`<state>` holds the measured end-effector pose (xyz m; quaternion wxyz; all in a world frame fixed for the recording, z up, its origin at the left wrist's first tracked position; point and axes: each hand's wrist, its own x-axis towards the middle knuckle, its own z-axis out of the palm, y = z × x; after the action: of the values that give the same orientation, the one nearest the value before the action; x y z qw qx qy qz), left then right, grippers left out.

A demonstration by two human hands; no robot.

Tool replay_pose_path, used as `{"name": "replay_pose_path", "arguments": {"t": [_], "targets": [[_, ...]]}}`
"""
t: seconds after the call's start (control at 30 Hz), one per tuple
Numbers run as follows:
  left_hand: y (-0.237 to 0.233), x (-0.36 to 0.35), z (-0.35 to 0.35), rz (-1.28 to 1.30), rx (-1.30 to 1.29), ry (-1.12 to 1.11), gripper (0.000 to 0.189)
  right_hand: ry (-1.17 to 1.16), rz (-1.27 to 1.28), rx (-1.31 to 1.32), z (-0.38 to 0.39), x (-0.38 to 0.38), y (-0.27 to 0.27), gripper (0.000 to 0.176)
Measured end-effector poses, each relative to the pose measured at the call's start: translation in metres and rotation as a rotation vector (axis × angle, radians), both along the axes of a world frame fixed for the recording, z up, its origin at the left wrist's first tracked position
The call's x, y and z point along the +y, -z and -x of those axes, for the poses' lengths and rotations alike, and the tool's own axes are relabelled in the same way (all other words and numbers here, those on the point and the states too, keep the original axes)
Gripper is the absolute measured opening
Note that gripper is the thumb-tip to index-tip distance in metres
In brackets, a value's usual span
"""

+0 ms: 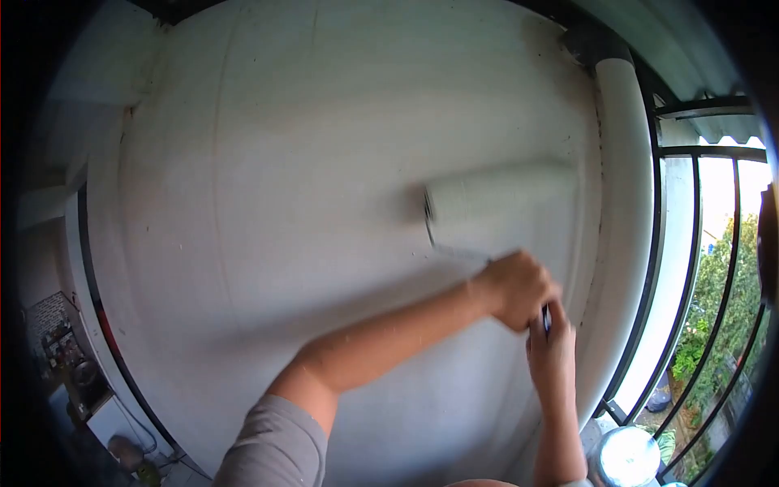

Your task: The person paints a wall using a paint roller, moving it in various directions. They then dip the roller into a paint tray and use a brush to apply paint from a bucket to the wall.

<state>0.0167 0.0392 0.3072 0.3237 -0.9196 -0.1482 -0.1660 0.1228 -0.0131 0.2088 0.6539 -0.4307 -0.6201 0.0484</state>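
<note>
A paint roller [499, 193] with a pale, motion-blurred cover lies against the white wall [324, 195]. Its thin wire frame bends down from the left end of the cover toward my hands. My left hand [516, 290] reaches across from the left and is closed around the upper part of the handle. Just below it, my right hand [552, 337] grips the lower part, where a bit of dark handle shows between the fingers. Most of the handle is hidden by my hands.
A vertical white pipe [623, 203] runs along the wall's right edge. Beyond it stand black metal railings [696, 235] with greenery outside. A round, bright-topped container [629, 456] sits low at right. At far left, a doorway shows a cluttered counter [77, 365].
</note>
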Motion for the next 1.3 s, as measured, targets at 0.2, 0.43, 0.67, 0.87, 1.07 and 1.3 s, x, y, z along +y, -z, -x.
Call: {"name": "replay_pose_path", "arguments": {"t": [0.2,0.43,0.67,0.87,1.07,1.3], "targets": [[-0.193,0.025,0.048,-0.561,-0.076,0.03,0.041,-0.54,-0.119,-0.079,0.018,0.066,-0.194,0.029],[-0.271,-0.014,0.075,-0.73,-0.28,0.076,0.064,-0.732,-0.236,-0.111,0.041,0.025,-0.284,0.029],[-0.141,-0.004,0.072,-0.484,-0.149,0.249,0.076,-1.2,0.153,0.524,0.045,-0.01,-0.129,0.056],[-0.256,0.002,0.063,-0.74,-0.11,0.102,0.058,-1.25,0.018,0.475,0.031,0.046,-0.246,0.03],[-0.227,-0.005,0.042,-0.515,-0.144,-0.204,0.062,-1.22,0.006,0.454,0.019,0.071,-0.219,0.028],[0.084,-0.015,0.032,-0.082,-0.194,0.231,0.037,-0.973,0.523,0.82,-0.004,-0.044,0.07,0.043]]}}
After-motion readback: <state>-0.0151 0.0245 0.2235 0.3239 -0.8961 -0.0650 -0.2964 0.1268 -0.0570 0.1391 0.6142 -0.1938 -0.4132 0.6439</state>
